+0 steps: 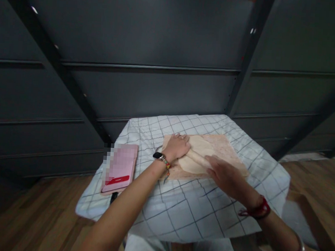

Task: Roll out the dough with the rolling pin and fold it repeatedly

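Observation:
A pale rolling pin (197, 157) lies slantwise across a wide, thin sheet of dough (202, 144). The dough is spread on a light brown board (224, 144). Over the pin's far left end is my left hand (179, 146), its palm pressed down and its fingers reaching past the end. My right hand (221, 169) is on the near right end of the pin, slightly blurred, with its fingers curved over it. Both palms hide the ends of the pin.
A white checked cloth (185, 210) covers the small table. To the left lies a pink tablet or phone-like device (122, 160), partly pixelated. A dark panelled wall (152, 94) stands behind the table. An open cardboard box (306, 221) is on the floor at the right.

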Motion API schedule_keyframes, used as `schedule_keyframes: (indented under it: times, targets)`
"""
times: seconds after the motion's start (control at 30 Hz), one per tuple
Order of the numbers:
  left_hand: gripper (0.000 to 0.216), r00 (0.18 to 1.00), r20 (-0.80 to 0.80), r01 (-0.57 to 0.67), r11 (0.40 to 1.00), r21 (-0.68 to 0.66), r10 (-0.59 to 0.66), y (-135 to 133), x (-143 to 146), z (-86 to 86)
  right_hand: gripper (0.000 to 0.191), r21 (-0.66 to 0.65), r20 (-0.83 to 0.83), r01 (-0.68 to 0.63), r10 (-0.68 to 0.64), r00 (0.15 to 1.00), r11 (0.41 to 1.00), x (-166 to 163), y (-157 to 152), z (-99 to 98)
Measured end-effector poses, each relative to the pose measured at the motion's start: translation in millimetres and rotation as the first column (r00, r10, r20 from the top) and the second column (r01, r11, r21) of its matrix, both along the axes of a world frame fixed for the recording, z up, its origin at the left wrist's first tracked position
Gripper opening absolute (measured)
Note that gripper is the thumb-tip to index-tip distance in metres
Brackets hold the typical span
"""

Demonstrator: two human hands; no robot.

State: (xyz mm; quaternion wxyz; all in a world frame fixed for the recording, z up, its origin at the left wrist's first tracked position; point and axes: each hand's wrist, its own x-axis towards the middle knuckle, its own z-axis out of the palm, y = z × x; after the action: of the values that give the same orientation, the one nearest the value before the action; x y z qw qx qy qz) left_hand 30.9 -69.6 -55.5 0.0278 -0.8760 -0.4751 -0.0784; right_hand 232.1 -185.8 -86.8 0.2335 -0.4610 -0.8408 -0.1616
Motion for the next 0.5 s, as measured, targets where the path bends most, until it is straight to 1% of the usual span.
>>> schedule_keyframes:
  times: [0.1, 0.2, 0.33, 0.43, 0.5]
  targets:
    - [0.047, 1.0, 0.019, 0.014, 1.0, -0.002, -0.014, -9.7, -12.6, -3.2, 0.038, -0.024, 0.042, 0.034, -0.033, 0.999, 0.999, -15.4, -12.5, 1.4]
    - [0.05, 0.999, 0.042, 0.009, 0.999, -0.05, -0.007, -23.1, -31.8, -8.3, 0.041, 0.011, 0.094, 0.096, -0.097, 0.991, 0.995, -40.9, -31.7, 1.6]
    - [0.051, 0.995, 0.084, -0.04, 0.989, -0.14, 0.052, -38.9, -50.6, -9.1, 0.043, 0.074, 0.144, 0.18, -0.189, 0.971, 0.981, -70.8, -53.4, -1.5]
    - [0.051, 0.993, 0.076, -0.07, 0.981, -0.179, 0.085, -42.5, -51.4, -5.8, 0.044, 0.087, 0.143, 0.149, -0.16, 0.977, 0.985, -74.7, -57.4, -3.9]
    - [0.051, 0.992, 0.059, -0.098, 0.98, -0.173, 0.11, -39.2, -44.7, -3.5, 0.044, 0.087, 0.13, 0.123, -0.134, 0.982, 0.989, -65.3, -51.5, -4.8]
